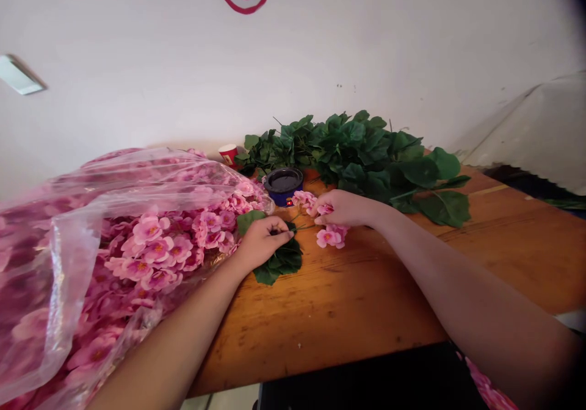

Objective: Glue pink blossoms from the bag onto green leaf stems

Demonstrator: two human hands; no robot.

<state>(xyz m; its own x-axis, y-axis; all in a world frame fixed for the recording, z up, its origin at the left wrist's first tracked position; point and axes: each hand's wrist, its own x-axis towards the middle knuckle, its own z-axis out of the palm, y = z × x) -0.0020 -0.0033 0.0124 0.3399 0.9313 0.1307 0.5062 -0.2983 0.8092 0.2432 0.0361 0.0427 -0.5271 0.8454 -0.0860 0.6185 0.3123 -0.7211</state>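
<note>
My left hand [264, 242] is closed, thumb and fingers pinched on a cluster of green artificial leaves [281, 262] just above the table. My right hand [341, 208] is closed around a spray of pink artificial flowers [332, 236], with blossoms showing on both sides of the fingers. Thin stems run between the two hands, and I cannot tell where they join. Just beyond the hands stands a round blue pot [284, 184] with a dark top and a small red light on its front.
A large clear plastic bag [73, 227] full of pink flowers [158, 248] covers the left side. Green leaf stems [357, 147] are heaped at the back by the wall, next to a red paper cup [227, 154]. The wooden table [357, 300] ends near me at a black surface [366, 379].
</note>
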